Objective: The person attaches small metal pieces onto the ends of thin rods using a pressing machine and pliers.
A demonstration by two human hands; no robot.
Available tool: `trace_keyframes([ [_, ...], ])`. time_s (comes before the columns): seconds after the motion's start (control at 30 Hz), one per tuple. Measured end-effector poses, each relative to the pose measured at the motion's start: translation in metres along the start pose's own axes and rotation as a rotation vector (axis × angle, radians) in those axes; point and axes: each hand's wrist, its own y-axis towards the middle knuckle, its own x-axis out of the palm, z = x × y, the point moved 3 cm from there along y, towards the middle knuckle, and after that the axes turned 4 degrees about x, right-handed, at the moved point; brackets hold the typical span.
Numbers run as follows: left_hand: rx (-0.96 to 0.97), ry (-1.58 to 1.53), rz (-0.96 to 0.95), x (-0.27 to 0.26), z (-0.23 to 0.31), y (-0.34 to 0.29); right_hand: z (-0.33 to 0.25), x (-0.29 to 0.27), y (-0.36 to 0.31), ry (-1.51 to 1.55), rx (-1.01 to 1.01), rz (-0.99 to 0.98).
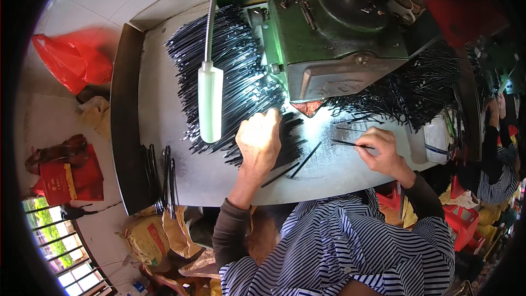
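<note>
My left hand (258, 138) is closed at the right edge of a big heap of thin black rods (219, 60), just in front of the green machine (350, 33). Its fingertips point away, and whatever they may grip is hidden. My right hand (379, 152) pinches a thin black rod (344, 142) between thumb and fingers, low over the table and to the right of the machine head. Two loose rods, one of them a dark rod (306, 160), lie on the metal table (219, 183) between my hands. A second tangled pile of rods (394, 93) spreads behind my right hand.
A bendy-necked lamp (210, 104) hangs over the left heap. A dark raised board (127, 120) edges the table's left side, with more rods (167, 178) standing near it. A pale container (436, 140) sits at the right. Another person's striped sleeve (496, 183) shows far right.
</note>
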Motion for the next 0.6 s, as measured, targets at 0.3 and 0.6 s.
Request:
trace_keyframes([
  [0.3,-0.103,-0.416,0.030,0.012,0.033,0.018,-0.014,0.023,0.020,0.102,0.355,-0.039],
  [0.6,-0.201,-0.491,0.091,0.017,0.032,0.025,-0.015,0.059,0.060,0.629,0.585,-0.072],
])
